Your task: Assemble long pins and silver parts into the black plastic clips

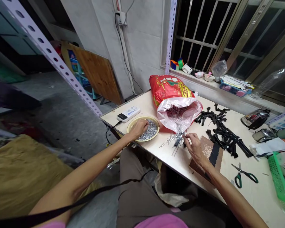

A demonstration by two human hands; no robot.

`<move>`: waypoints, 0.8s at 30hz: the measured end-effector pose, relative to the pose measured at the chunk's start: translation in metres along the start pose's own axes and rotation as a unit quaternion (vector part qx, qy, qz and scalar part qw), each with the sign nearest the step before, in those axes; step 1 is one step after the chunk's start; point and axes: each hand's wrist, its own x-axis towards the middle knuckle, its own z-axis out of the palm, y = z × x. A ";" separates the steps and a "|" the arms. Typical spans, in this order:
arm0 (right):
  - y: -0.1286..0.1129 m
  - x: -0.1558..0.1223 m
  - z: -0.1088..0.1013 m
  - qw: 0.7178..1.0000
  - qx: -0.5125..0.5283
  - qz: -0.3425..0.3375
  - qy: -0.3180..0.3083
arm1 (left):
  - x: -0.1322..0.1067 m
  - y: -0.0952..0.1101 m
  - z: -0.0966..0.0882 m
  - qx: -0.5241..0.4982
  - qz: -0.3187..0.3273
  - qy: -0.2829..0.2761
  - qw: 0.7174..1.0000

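My left hand (pixel 139 127) reaches into a shallow cream bowl (pixel 128 127) of small shiny metal pieces (pixel 150 130). Its fingers are curled down among them, and the fingertips are hidden. My right hand (pixel 194 145) is pinched closed beside a loose bundle of thin metal rods (pixel 169 139). A small black plastic piece (pixel 178 141) lies over the rods close to its fingertips; what the fingers hold is too small to make out. Behind the rods a red sack (pixel 168 86) lies with its white mouth open, more rods inside. Under my right wrist is a brown board (pixel 218 158).
Black plastic parts (pixel 228 134) lie heaped on the right of the table, with scissors (pixel 244 174) nearer me. A green basket (pixel 276 177) and a kettle (pixel 255 118) stand at the far right. A white device (pixel 128 114) with a cable sits behind the bowl.
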 end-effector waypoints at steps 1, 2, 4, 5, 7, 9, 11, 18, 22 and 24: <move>0.000 0.003 0.001 1.000 0.001 0.010 0.006 | 0.000 -0.001 -0.003 -0.017 -0.015 0.008 1.000; 0.000 0.006 0.002 1.000 0.005 0.018 0.010 | -0.001 -0.001 -0.005 -0.028 -0.029 0.016 0.999; -0.003 0.012 0.005 0.999 0.022 0.030 0.011 | -0.005 0.003 -0.009 -0.093 -0.065 0.030 0.993; -0.008 0.015 0.006 0.999 0.033 0.035 0.007 | -0.008 0.007 -0.010 -0.158 -0.090 0.034 0.983; -0.022 0.021 0.007 0.998 0.057 0.041 -0.010 | -0.016 0.022 -0.011 -0.338 -0.146 0.032 0.929; -0.041 0.025 0.007 0.997 0.066 0.037 -0.027 | -0.025 0.042 -0.010 -0.476 -0.183 0.018 0.860; -0.059 0.028 0.007 0.997 0.051 0.032 -0.039 | -0.035 0.063 -0.007 -0.542 -0.201 0.004 0.816; -0.077 0.023 0.000 0.989 -0.063 0.057 -0.125 | -0.057 0.109 0.005 -0.564 -0.171 0.037 0.807; -0.076 0.019 -0.006 0.981 -0.089 0.081 -0.154 | -0.061 0.121 0.009 -0.550 -0.156 0.045 0.819; -0.077 0.019 -0.008 0.978 -0.092 0.091 -0.164 | -0.062 0.126 0.009 -0.544 -0.151 0.042 0.824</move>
